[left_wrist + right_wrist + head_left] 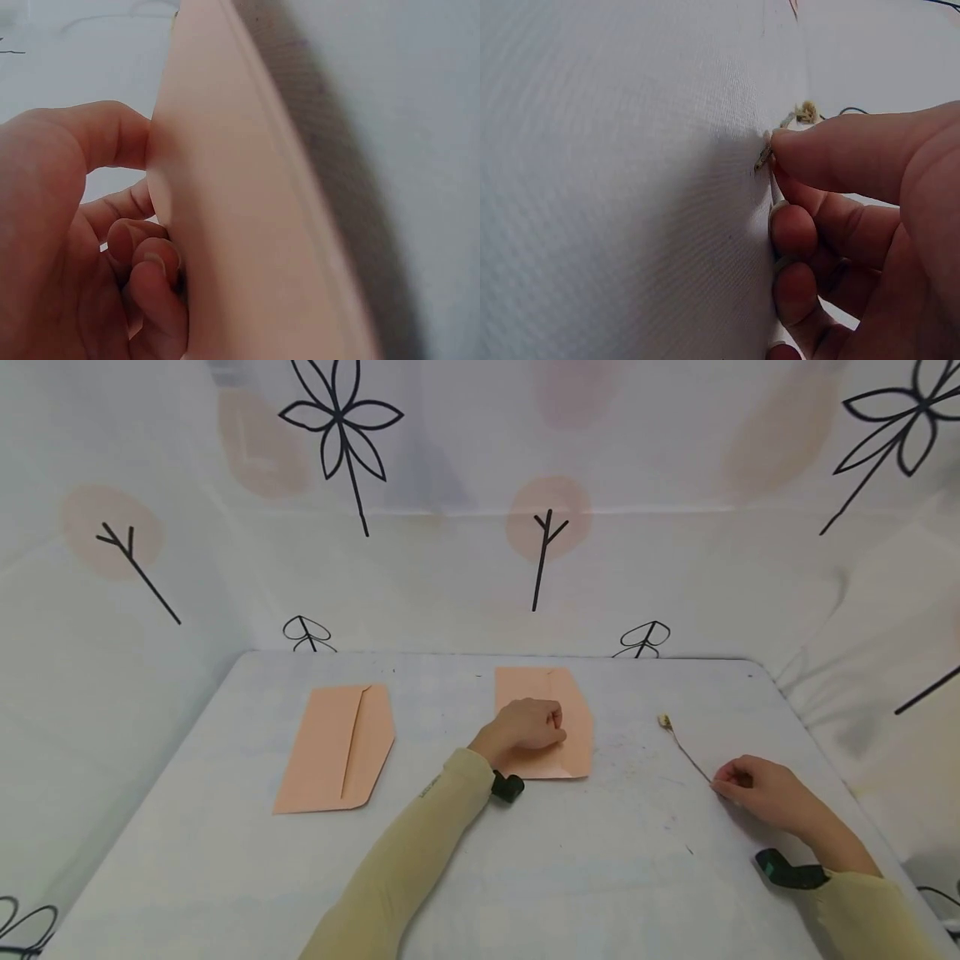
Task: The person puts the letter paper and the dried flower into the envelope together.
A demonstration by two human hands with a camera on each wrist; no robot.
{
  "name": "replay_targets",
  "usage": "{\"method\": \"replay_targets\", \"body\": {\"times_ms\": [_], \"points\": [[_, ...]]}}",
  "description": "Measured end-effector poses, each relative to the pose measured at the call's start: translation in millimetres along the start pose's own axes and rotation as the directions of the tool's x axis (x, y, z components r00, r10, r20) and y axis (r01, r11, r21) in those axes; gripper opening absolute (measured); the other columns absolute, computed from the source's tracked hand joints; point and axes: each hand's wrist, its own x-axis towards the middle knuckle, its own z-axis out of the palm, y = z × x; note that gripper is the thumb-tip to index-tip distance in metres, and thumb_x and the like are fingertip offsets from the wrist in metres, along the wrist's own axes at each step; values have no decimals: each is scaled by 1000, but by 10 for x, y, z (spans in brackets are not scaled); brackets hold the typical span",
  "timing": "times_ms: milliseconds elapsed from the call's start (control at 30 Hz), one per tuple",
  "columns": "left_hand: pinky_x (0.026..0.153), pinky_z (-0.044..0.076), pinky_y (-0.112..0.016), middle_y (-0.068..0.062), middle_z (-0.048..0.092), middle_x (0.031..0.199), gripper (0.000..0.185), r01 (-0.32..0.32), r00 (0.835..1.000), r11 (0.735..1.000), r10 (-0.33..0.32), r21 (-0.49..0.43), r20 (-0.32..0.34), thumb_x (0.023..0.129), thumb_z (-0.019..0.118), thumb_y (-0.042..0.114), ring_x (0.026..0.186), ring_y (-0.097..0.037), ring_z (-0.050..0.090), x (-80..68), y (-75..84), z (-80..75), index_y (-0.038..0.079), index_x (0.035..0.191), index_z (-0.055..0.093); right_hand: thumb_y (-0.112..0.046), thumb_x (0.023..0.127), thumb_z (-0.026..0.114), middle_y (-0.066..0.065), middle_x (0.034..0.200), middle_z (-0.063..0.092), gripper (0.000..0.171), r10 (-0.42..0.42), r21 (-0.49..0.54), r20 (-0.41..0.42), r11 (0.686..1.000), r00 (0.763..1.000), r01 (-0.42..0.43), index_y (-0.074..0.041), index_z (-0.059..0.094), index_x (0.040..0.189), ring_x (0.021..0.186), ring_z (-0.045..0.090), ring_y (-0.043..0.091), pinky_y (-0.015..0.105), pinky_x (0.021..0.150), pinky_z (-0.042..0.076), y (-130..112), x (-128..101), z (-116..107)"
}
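At the far middle of the table, my left hand [528, 724] rests over a peach-coloured envelope [577, 718]. Its thumb and loosely curled fingertips touch the paper face, close up in the left wrist view. To the right, my right hand [768, 789] pinches the lower stem end of a small dried flower between thumb and forefinger. The thin brownish stem slants away to the left, ending in a yellowish flower head [664, 722]. In the right wrist view the stem tip pokes out past the thumb, just over the white cloth [630, 187].
A second peach envelope [322, 743] lies at the left of the white-covered table [570, 893], its seam facing up. Behind and beside the table hang white curtains [450, 585] with line drawings of plants. A dark strap [791, 870] sits at the right wrist.
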Motion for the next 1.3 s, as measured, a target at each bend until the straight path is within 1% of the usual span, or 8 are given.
{"method": "replay_targets", "body": {"times_ms": [233,567,867,1000,1133,1233,1300], "points": [[63,36,-23,7,56,78,11,8,1000,1000,-8,3,9,94,59,34,71,-11,51,-3,17,-11,23,93,56,-26,91,73,5,84,56,31,3,14,28,1000,1000,-4,2,62,94,78,48,21,32,64,40,14,0,-16],[62,36,-23,6,55,77,10,6,1000,1000,-6,-2,17,94,59,33,71,-11,51,-36,45,-42,23,92,57,-15,92,70,6,85,57,21,-19,18,21,1000,1000,19,4,62,96,79,50,23,33,65,43,34,-9,-14],[60,36,-24,6,55,76,10,4,1000,1000,-3,-11,6,94,59,33,69,-11,51,-3,14,-8,24,92,57,-9,93,67,5,83,55,14,-82,-13,9,997,997,82,4,61,94,77,49,21,31,64,42,26,-2,-8],[60,36,-24,6,56,76,9,-4,1000,1000,4,-6,2,94,59,33,69,-11,51,8,3,3,24,91,57,-11,95,66,5,85,56,17,-79,0,27,997,997,79,4,61,95,79,49,22,32,65,43,30,-13,-34],[61,36,-24,6,56,76,9,-3,1000,1000,3,-9,3,93,58,33,70,-11,51,7,11,-3,24,91,57,-19,98,64,6,89,56,22,-58,36,72,998,996,56,2,60,98,83,49,23,34,69,43,48,-23,-90],[61,36,-24,6,55,77,9,2,1000,1000,-2,-12,8,94,58,33,70,-11,51,4,14,-6,25,91,57,-26,100,61,5,90,55,25,-41,69,110,997,993,33,-1,60,100,85,49,23,32,69,41,67,-21,-126],[61,36,-24,6,55,76,9,0,1000,1000,0,-12,10,94,58,33,70,-11,51,5,13,-9,25,92,57,-27,101,59,5,92,55,25,-41,93,131,995,991,29,-2,59,101,87,48,22,29,69,40,80,-17,-141]]}}
